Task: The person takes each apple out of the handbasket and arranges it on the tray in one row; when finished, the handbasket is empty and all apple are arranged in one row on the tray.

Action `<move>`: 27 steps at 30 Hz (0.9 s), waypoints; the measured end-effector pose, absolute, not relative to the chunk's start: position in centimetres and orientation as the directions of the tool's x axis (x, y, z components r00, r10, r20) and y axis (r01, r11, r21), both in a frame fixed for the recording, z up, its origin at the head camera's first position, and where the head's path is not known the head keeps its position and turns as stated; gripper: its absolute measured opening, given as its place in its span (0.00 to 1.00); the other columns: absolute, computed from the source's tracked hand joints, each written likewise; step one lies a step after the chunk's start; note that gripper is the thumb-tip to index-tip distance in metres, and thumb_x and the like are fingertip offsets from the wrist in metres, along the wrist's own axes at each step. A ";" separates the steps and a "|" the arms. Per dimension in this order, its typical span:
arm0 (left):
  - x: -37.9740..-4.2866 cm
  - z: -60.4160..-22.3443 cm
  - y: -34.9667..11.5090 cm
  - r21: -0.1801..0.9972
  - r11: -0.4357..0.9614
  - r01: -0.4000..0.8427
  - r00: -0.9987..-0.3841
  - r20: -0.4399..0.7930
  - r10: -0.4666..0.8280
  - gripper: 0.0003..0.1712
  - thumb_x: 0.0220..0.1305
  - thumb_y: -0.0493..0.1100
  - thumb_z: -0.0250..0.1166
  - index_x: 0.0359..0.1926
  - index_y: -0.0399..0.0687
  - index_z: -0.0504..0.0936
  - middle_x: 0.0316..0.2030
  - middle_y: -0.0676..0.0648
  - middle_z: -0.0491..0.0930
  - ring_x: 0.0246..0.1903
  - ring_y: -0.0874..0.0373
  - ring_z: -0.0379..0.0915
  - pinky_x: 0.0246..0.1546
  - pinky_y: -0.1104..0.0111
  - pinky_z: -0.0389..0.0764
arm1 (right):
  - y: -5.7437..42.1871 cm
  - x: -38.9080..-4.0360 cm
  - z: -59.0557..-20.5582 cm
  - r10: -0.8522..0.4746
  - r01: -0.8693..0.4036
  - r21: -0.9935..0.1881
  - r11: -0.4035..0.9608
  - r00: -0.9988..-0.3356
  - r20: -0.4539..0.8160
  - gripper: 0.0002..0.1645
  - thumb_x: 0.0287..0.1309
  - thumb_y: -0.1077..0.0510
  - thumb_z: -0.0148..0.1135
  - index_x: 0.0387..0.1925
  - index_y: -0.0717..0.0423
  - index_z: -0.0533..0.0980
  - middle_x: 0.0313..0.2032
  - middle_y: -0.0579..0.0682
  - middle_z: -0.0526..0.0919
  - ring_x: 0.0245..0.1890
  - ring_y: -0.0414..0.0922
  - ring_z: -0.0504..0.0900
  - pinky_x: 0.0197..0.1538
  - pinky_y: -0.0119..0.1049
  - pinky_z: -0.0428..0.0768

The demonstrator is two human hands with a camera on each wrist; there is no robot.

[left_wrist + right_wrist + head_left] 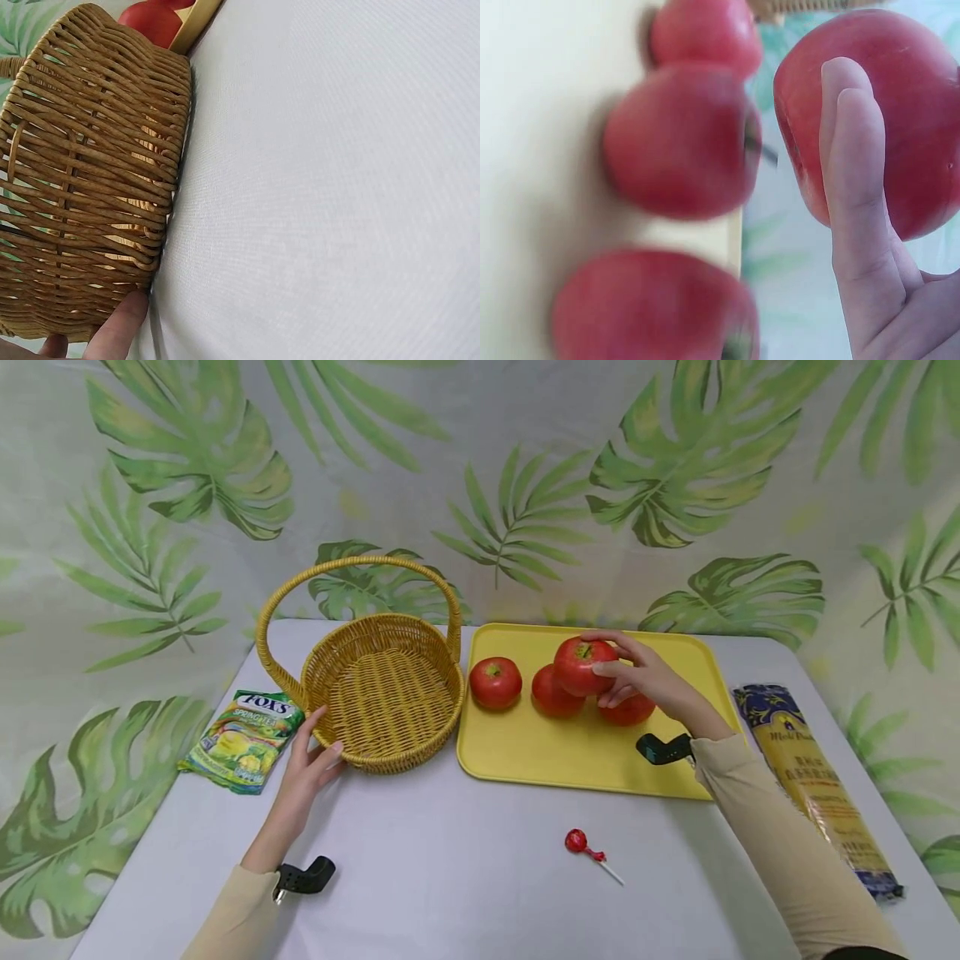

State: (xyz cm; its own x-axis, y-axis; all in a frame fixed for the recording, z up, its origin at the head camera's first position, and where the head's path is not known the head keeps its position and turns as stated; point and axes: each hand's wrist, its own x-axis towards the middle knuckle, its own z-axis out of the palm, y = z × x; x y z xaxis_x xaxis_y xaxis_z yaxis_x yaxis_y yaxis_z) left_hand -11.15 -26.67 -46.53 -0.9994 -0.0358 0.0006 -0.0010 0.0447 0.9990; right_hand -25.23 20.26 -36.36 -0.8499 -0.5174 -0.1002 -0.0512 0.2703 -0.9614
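Above the yellow tray [525,756], my right hand [637,675] grips a red apple [579,667]. In the right wrist view, its fingers [859,172] lie along the side of the held apple [919,112], which is lifted off the tray. Three more red apples lie on the tray: a left one [496,683], a middle one [553,695] and a right one [627,710] partly hidden under my hand. My left hand [303,768] touches the near left side of the round wicker basket [405,760], with extended fingers [124,322] against its outer wall.
Left of the basket lies a green candy bag [243,739]. A red lollipop [577,841] with a white stick lies in front of the tray. To the tray's right is a long blue and gold packet [813,777]. The basket's tall arched handle [360,562] stands up.
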 end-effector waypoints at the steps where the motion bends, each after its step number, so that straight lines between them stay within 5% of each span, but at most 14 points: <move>1: -11.2 -46.5 -26.7 0.999 0.045 -0.001 -1.000 0.000 -0.032 0.36 0.66 0.47 0.52 0.69 0.64 0.44 0.68 0.51 0.30 0.63 0.39 0.44 0.54 0.60 0.67 | 20.9 -25.1 -36.4 -0.506 -0.055 -0.961 0.273 -0.857 -0.094 0.30 0.61 0.55 0.54 0.64 0.48 0.58 0.54 0.61 0.64 0.26 0.64 0.77 0.33 0.52 0.78; 8: -10.6 -44.8 -25.9 0.999 0.029 -0.019 -0.999 -0.017 -0.041 0.34 0.67 0.42 0.50 0.68 0.65 0.46 0.68 0.49 0.29 0.63 0.39 0.44 0.56 0.46 0.58 | 25.1 -24.7 -36.6 -0.473 -0.059 -0.968 0.243 -0.879 -0.065 0.29 0.63 0.56 0.50 0.65 0.47 0.56 0.50 0.61 0.67 0.26 0.63 0.78 0.32 0.50 0.79; 12: -10.9 -45.7 -26.3 0.999 0.044 0.004 -0.999 0.006 -0.037 0.34 0.67 0.42 0.49 0.68 0.66 0.46 0.68 0.49 0.29 0.62 0.38 0.44 0.55 0.54 0.64 | 26.9 -24.4 -36.8 -0.436 -0.063 -0.964 0.259 -0.898 -0.059 0.28 0.64 0.55 0.48 0.65 0.47 0.56 0.45 0.57 0.72 0.25 0.62 0.79 0.31 0.50 0.79; 19: -10.8 -45.7 -26.2 0.999 0.039 0.021 -0.999 0.023 -0.040 0.35 0.66 0.44 0.52 0.69 0.61 0.46 0.68 0.47 0.31 0.61 0.37 0.45 0.55 0.49 0.61 | 29.5 -23.7 -37.3 -0.316 -0.030 -0.952 0.303 -0.946 -0.070 0.28 0.64 0.52 0.49 0.65 0.44 0.56 0.46 0.54 0.69 0.25 0.58 0.81 0.30 0.45 0.80; 27: -10.8 -45.8 -26.3 0.998 0.059 0.013 -0.999 0.016 -0.041 0.35 0.66 0.45 0.52 0.69 0.63 0.46 0.67 0.47 0.32 0.61 0.36 0.46 0.54 0.56 0.66 | 31.8 -22.9 -38.3 -0.230 0.029 -0.937 0.349 -0.966 -0.116 0.28 0.65 0.50 0.47 0.64 0.42 0.54 0.43 0.47 0.71 0.26 0.56 0.81 0.32 0.43 0.80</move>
State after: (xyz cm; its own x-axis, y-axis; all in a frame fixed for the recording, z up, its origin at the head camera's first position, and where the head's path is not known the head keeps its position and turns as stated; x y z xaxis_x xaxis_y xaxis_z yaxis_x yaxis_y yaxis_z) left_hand -10.83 -26.30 -45.79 -0.9990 -0.0413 0.0157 0.0132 0.0591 0.9982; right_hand -22.85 31.79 -38.32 -0.9663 -0.2301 -0.1157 0.0292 0.3486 -0.9368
